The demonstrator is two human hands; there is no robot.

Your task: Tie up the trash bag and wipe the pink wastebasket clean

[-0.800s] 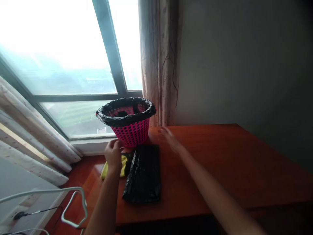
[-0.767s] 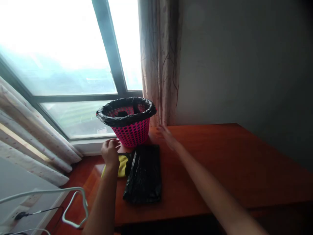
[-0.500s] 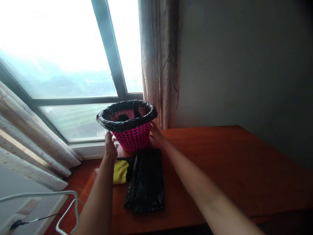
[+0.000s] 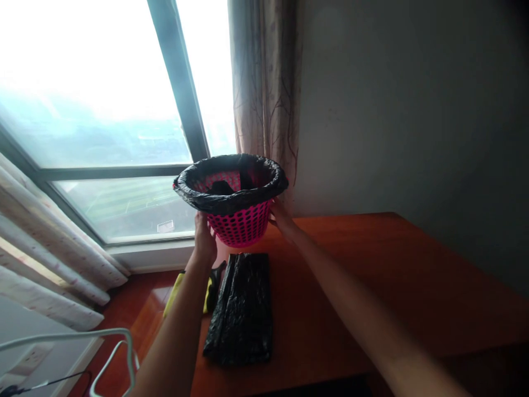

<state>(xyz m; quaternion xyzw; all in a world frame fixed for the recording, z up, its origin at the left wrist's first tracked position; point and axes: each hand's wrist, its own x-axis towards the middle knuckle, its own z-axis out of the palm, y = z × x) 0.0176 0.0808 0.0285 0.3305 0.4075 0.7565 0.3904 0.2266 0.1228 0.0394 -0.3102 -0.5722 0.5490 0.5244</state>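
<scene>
Head view: both arms reach forward from the near edge, converging on one round, tapered, bright pink plastic basket (image 4: 242, 226) with rows of punched holes. Left hand (image 4: 205, 242) on its left wall, wrist upright, thumb side up; right hand (image 4: 283, 219) on its right wall, forearm slanting in from near right. Fingers of both grasp the basket between them; some tips hidden behind it. Basket is roughly upright over the far left of the reddish-brown wooden table (image 4: 351, 286); can't tell if its base touches. One shiny, wrinkled black plastic liner (image 4: 231, 204) is bunched around the rim. Near side of basket: one flat, folded, crinkled black plastic bag (image 4: 243, 314). Left of that, one yellow-and-black item (image 4: 173, 292), partly behind left forearm. Two patterned fabric curtains (image 4: 268, 82), left and far.
</scene>
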